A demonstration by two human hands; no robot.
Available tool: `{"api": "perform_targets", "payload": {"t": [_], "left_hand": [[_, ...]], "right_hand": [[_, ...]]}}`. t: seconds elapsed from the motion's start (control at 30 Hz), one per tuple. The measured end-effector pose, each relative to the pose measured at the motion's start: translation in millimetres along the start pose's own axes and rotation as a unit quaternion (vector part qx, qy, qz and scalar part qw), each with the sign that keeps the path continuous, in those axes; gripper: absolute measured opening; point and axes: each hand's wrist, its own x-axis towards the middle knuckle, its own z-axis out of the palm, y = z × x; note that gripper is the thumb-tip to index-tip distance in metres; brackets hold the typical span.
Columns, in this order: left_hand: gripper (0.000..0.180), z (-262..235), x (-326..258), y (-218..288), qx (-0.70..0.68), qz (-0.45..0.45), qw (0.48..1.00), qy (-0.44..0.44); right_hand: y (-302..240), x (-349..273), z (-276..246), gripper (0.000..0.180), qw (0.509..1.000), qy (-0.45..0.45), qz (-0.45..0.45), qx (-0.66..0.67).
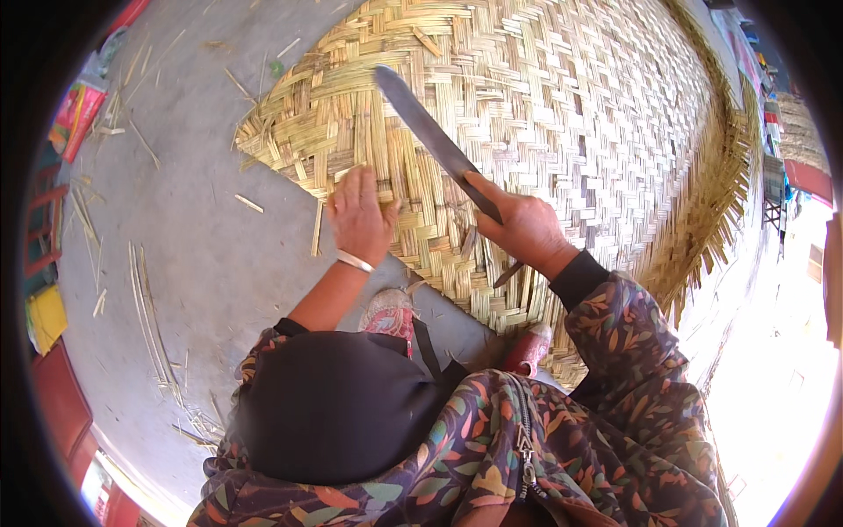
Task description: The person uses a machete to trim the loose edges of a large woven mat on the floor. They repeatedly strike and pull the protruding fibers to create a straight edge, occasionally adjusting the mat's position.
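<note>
A large woven mat (544,114) of pale yellow split strips lies on the grey floor in front of me. My right hand (522,224) is closed round the handle of a long machete (426,127). Its dark blade points up and to the left over the weave, with the tip above the mat's left part. My left hand (362,220) rests at the mat's near left edge, fingers stretched out over the strips and thumb apart. Between the hands, loose strip ends stick out along that edge. My right fist hides most of the handle.
Loose strips (149,321) and small offcuts are scattered over the grey floor (263,290) on the left. My red shoes (529,350) stand by the mat's near edge. Uncut strip ends form a raised fringe (716,233) along the right. Red furniture (61,400) lines the far left.
</note>
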Motion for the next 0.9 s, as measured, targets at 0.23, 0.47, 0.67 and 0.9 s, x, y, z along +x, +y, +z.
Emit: {"api": "perform_targets", "payload": {"t": [0.23,0.47,0.67,0.9], "left_hand": [[0.076,18,7,-25,0.031,-0.012,0.997,-0.066],[0.069,19,15,-13,0.069,0.052,0.995,-0.050],[0.064,15,7,-12,0.073,0.092,0.993,-0.029],[0.054,17,3,-13,0.002,0.099,0.995,-0.012]], "right_hand": [[1,-3,17,0.062,0.995,-0.051,0.057,0.057],[45,-11,-9,0.061,0.998,-0.032,0.058,-0.002],[74,-27,-46,0.058,0.995,-0.036,0.054,-0.071],[59,-52,-37,0.058,0.986,-0.096,0.082,-0.106]]}}
